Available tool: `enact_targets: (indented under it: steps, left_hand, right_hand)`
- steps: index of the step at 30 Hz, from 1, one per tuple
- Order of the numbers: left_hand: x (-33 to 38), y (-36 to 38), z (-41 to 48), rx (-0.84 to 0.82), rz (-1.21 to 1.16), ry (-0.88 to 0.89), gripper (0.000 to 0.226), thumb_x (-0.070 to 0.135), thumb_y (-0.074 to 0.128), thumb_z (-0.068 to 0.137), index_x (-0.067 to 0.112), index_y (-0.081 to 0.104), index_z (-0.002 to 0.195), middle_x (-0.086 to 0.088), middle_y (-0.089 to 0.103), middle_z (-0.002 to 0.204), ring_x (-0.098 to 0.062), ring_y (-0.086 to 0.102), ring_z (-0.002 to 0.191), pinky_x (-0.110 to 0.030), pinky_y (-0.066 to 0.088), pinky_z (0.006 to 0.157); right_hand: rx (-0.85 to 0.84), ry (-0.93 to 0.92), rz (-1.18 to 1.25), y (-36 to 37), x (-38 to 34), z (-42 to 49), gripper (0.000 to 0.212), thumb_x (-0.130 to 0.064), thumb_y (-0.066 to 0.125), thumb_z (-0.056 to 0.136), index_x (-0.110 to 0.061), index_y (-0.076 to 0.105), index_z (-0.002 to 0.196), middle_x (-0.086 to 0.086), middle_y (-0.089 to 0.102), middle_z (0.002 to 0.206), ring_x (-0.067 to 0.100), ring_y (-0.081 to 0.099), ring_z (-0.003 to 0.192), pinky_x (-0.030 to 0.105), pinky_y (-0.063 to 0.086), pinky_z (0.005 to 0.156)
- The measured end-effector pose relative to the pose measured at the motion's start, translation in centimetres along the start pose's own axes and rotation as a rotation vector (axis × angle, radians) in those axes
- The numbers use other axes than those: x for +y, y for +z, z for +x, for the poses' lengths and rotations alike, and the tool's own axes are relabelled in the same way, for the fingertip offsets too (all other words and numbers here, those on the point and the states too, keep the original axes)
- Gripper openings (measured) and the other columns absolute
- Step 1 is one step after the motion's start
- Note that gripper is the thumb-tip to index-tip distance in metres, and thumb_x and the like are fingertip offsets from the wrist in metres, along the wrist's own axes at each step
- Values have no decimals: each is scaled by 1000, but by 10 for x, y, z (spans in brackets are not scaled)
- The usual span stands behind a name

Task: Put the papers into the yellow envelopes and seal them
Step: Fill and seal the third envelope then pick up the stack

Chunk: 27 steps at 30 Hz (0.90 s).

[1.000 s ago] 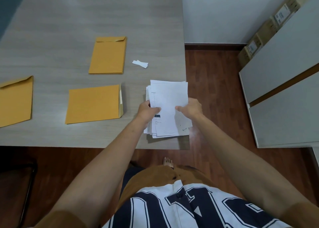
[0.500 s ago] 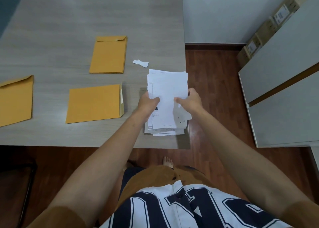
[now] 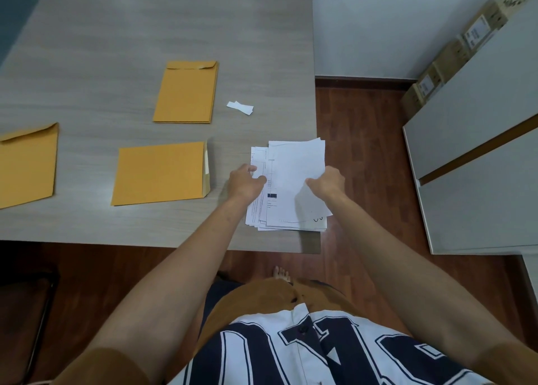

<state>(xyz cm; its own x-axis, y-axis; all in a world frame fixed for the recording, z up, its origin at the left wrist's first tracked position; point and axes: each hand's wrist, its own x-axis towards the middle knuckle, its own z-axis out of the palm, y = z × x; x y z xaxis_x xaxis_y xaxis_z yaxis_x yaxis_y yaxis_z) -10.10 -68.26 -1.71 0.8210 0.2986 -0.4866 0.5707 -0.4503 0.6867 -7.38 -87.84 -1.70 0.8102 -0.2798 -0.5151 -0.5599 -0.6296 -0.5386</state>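
A stack of white papers (image 3: 294,175) lies at the table's near right corner. My left hand (image 3: 246,181) grips the stack's left edge and my right hand (image 3: 324,181) pinches the top sheets at the right edge. Three yellow envelopes lie on the table: one (image 3: 160,173) just left of the papers with its flap end toward them, one (image 3: 186,92) farther back with its flap folded, and one (image 3: 27,164) at the left edge, partly out of view.
A small white paper strip (image 3: 240,107) lies behind the papers. The grey table (image 3: 116,35) ends at the right, beside wooden floor. A white cabinet (image 3: 477,157) and cardboard boxes (image 3: 454,52) stand to the right. A dark chair (image 3: 26,297) is at the lower left.
The sheets were lifted away from the stack and are now back down on it. Both hands came back toward me with them.
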Motion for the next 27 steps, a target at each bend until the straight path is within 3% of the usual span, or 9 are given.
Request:
enact_targets:
  steps: [5, 8, 18, 24, 27]
  left_hand:
    - [0, 0, 2, 39, -96, -62, 41, 16, 65, 85, 15, 59, 125, -6, 59, 132, -18, 59, 110, -30, 49, 91]
    - [-2, 3, 2, 31, -76, -49, 43, 15, 67, 85, 13, 58, 126, -6, 58, 131, -19, 58, 113, -28, 48, 88]
    - [2, 5, 2, 111, -53, -61, 38, 14, 70, 81, 11, 58, 117, -5, 65, 117, -22, 64, 104, -38, 54, 91]
    - [6, 5, 2, 101, -159, -91, 35, 7, 66, 82, 12, 64, 116, 1, 68, 96, -18, 66, 93, -31, 56, 86]
    - [4, 7, 2, 58, -191, -84, 19, 10, 69, 82, 18, 70, 99, 6, 68, 90, -17, 66, 93, -28, 54, 87]
  right_hand:
    - [10, 11, 5, 0, 2, 3, 39, -20, 66, 84, -4, 59, 119, 11, 64, 120, 29, 58, 117, 30, 50, 84]
    - [0, 17, 13, 1, 3, 4, 39, -20, 65, 84, -4, 60, 119, 11, 64, 120, 29, 59, 115, 30, 50, 84]
    - [-3, -1, 30, 1, 0, 4, 37, -22, 66, 84, -4, 61, 117, 10, 66, 118, 28, 59, 114, 27, 48, 79]
    - [-4, -1, 39, 3, 2, 4, 41, -23, 67, 84, -4, 59, 119, 11, 64, 120, 28, 60, 114, 32, 52, 88]
    - [-7, 12, 50, 3, 3, 4, 42, -24, 68, 84, -4, 58, 120, 10, 64, 121, 28, 60, 114, 33, 53, 89]
